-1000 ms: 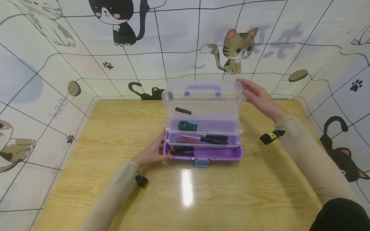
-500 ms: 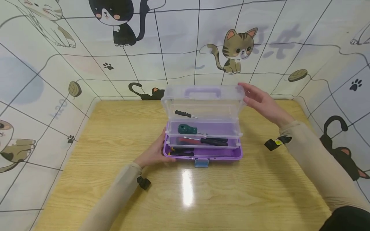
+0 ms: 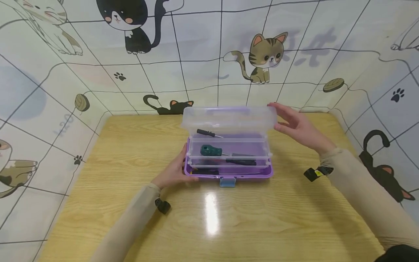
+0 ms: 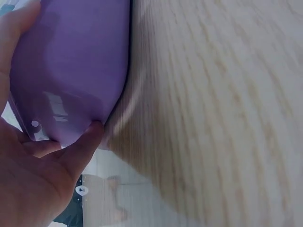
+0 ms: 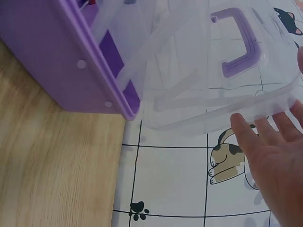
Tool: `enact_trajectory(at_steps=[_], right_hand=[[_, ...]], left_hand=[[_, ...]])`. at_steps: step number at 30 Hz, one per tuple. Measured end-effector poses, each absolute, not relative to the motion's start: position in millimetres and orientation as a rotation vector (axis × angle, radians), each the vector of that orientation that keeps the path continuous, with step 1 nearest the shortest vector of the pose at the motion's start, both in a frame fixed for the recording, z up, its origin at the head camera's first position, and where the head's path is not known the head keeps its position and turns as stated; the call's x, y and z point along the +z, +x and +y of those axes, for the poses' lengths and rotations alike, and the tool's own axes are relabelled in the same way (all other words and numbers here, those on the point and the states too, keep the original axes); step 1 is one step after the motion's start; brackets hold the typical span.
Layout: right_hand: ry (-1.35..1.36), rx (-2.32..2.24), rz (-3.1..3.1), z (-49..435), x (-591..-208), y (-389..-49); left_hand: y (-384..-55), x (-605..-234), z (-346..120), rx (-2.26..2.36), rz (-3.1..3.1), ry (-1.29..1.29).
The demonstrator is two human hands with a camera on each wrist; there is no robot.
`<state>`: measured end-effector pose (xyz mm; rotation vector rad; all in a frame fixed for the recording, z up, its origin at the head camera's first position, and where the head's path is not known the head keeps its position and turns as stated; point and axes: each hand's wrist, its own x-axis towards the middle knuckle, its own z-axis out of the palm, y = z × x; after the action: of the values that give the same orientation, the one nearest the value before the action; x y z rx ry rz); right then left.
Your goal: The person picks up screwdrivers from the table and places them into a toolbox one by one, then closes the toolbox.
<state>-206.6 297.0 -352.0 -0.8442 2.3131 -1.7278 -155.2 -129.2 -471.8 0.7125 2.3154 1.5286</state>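
Note:
A purple toolbox (image 3: 243, 177) stands on the table, its see-through lid (image 3: 229, 118) partly raised at the back. My left hand (image 3: 173, 171) grips the box's left end, thumb at the front corner; in the left wrist view fingertips press the purple end wall (image 4: 71, 80). At the lid's right end my right hand (image 3: 299, 129) holds its edge with spread thumb and fingers. Inside, the stepped trays carry a small black screwdriver (image 3: 205, 133), a green-handled screwdriver (image 3: 210, 150) and black-handled ones (image 3: 241, 162). More black handles (image 3: 207, 172) lie in the bottom, partly behind the trays.
A blue latch (image 3: 227, 182) hangs at the box's front. The wooden table (image 3: 157, 225) extends around the box, with a cat-patterned cloth wall (image 3: 203, 72) close behind and at both sides. In the right wrist view the lid's purple handle (image 5: 248, 42) shows.
The lid has tipped forward and down, with my right hand moving along with it. The trays have lowered slightly, covering more of the bottom tools. My left hand stays at the box's end.

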Motion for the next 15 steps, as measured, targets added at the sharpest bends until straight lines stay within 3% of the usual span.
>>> enact_trajectory(at_steps=[15], right_hand=[[-0.874,-1.760,2.302,297,-368,-186]], left_hand=[[-162,-470,-123,1.507,2.354,0.651]])
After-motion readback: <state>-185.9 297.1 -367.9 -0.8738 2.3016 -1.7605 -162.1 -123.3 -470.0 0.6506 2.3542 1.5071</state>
